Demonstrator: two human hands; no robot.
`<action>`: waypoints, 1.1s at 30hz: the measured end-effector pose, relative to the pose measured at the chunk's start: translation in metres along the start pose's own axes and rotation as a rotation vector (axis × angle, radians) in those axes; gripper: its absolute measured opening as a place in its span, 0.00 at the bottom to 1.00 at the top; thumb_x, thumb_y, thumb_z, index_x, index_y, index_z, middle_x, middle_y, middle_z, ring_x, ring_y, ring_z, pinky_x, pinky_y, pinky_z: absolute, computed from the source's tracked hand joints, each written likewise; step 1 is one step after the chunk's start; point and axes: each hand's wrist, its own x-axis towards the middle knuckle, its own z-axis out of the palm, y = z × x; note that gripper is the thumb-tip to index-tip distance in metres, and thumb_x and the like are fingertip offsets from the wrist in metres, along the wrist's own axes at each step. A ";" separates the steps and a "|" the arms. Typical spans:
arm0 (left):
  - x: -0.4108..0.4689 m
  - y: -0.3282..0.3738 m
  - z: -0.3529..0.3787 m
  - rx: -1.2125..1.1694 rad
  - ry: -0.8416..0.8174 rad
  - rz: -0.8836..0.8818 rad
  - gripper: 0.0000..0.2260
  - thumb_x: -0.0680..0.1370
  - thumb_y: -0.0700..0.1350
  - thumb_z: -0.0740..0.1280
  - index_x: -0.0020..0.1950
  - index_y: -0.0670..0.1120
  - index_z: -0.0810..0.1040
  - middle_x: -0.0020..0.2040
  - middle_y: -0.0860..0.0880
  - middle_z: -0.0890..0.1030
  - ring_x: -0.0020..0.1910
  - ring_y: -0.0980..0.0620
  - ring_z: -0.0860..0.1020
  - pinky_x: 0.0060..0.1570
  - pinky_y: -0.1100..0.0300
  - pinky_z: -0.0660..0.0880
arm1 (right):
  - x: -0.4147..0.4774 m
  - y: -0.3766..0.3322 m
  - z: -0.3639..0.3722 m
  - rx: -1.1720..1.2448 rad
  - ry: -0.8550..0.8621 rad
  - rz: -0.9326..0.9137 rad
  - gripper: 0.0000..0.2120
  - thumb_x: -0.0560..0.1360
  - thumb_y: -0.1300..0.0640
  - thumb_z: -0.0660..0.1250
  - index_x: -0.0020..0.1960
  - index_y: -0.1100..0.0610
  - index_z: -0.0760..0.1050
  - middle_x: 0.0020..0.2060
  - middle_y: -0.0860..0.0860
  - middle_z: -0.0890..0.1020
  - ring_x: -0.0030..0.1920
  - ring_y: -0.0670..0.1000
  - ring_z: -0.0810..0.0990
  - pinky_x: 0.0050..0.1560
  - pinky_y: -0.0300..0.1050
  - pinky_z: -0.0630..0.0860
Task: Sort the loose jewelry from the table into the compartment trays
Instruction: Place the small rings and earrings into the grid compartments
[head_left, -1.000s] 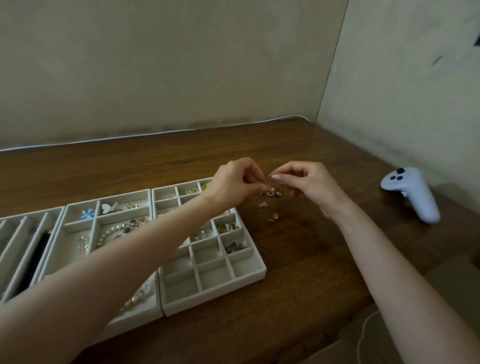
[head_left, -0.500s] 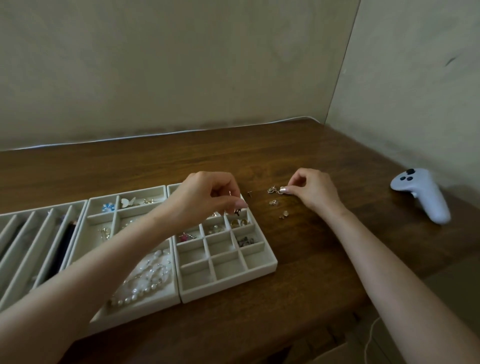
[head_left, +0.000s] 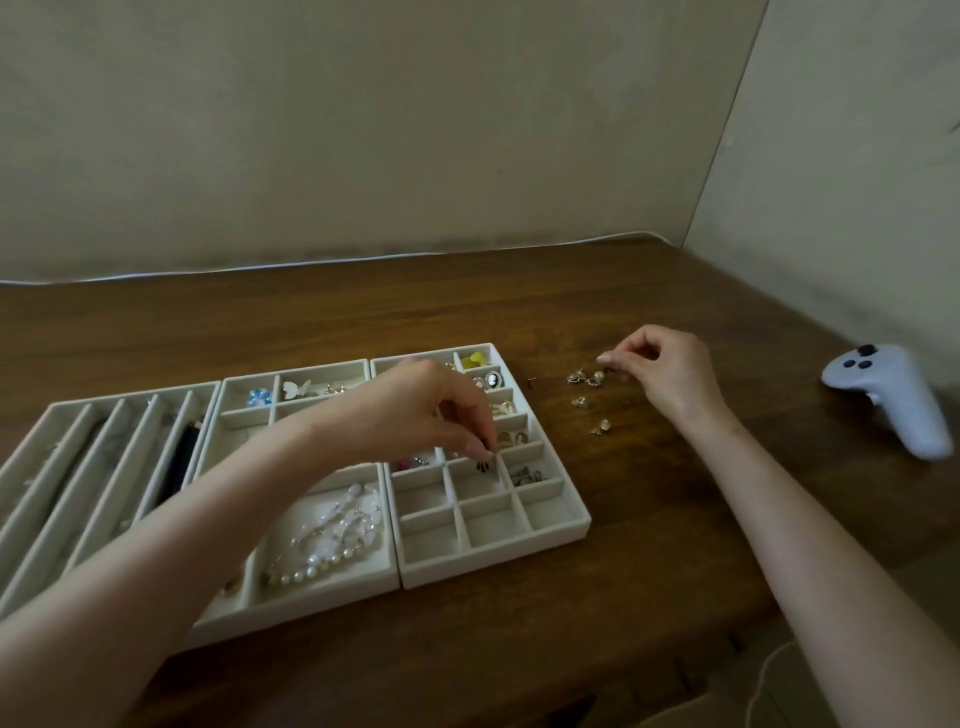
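Three pale compartment trays (head_left: 550, 535) side by side on a dark wooden table (head_left: 623, 597) in a plain-walled corner, white controller (head_left: 893, 405) far right, loose jewelry (head_left: 587, 379) beside the grid tray, left hand (head_left: 421, 410) pinching a small dark piece (head_left: 485, 466) over a middle cell, right hand (head_left: 660, 364) fingertips together at the loose pieces, grip unclear.

Dim warm light, soft shadows under my arms, wide-angle bending at edges, controller (head_left: 889, 400) slightly blurred.

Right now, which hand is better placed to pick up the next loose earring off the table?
Right hand: its fingertips sit beside the loose earrings. Left hand is over the small-grid tray.
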 end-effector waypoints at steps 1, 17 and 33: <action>0.000 0.000 -0.001 0.015 -0.027 -0.011 0.04 0.72 0.41 0.71 0.45 0.49 0.82 0.42 0.56 0.82 0.38 0.66 0.77 0.36 0.73 0.71 | -0.001 -0.001 0.000 0.010 -0.005 -0.001 0.04 0.72 0.55 0.71 0.43 0.55 0.78 0.37 0.47 0.80 0.39 0.43 0.77 0.39 0.35 0.70; 0.004 0.001 0.010 0.406 -0.160 -0.001 0.03 0.74 0.45 0.70 0.44 0.53 0.80 0.45 0.56 0.80 0.40 0.65 0.72 0.47 0.64 0.73 | -0.024 -0.037 0.003 0.383 -0.213 -0.095 0.07 0.67 0.53 0.71 0.41 0.56 0.79 0.34 0.48 0.81 0.35 0.44 0.79 0.37 0.33 0.75; 0.006 -0.022 -0.015 0.219 0.202 -0.070 0.02 0.75 0.46 0.68 0.47 0.49 0.79 0.39 0.58 0.79 0.37 0.65 0.75 0.37 0.74 0.70 | -0.064 -0.085 0.031 0.172 -0.588 -0.261 0.06 0.66 0.58 0.76 0.39 0.56 0.80 0.40 0.48 0.82 0.40 0.41 0.78 0.43 0.36 0.75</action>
